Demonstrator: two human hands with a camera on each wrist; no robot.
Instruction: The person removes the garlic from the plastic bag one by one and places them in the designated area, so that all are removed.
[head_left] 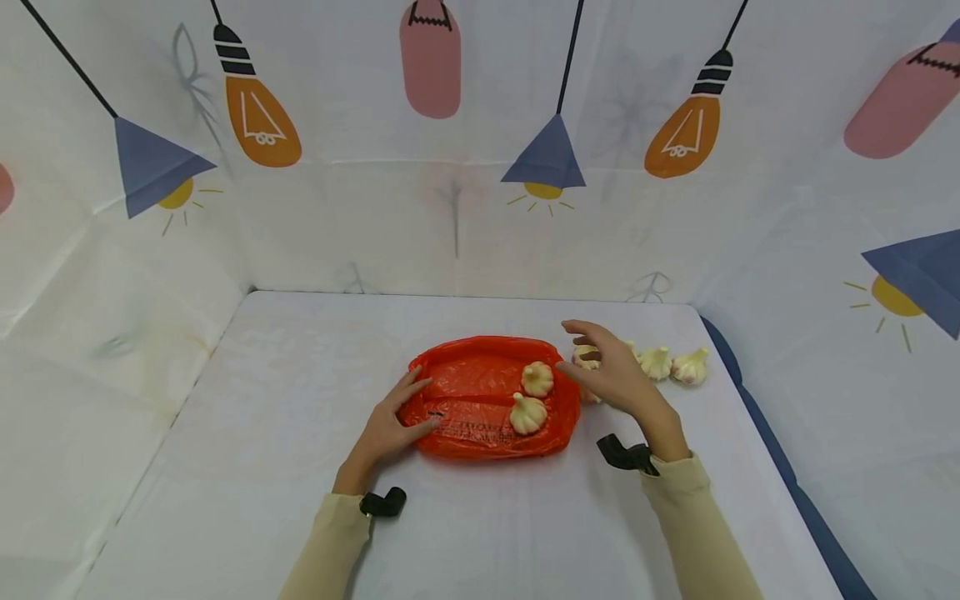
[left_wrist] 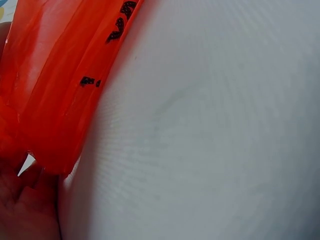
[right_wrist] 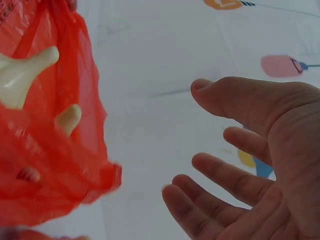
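Observation:
Spread wide on the table lies a red plastic bag (head_left: 468, 379), its rim rolled into a low oval and dark print across the near side. Two garlic bulbs (head_left: 528, 414) sit in its right half. My left hand (head_left: 384, 437) rests on the bag's left rim, thumb and fingers apart. Just past the right rim hovers my right hand (head_left: 611, 371), its fingers loosely bent with nothing between them in the right wrist view. Partly hidden behind it are more bulbs, including one garlic bulb (head_left: 585, 357) by the fingers. In the left wrist view, the bag edge covers most of the left fingers.
To the right of my right hand, more garlic bulbs (head_left: 689, 367) stand in a row near the table's right edge. The white table (head_left: 300, 350) meets a pale curtain (head_left: 337, 217) printed with lamps and bulbs. Dark blue cloth (head_left: 765, 442) runs along the right edge.

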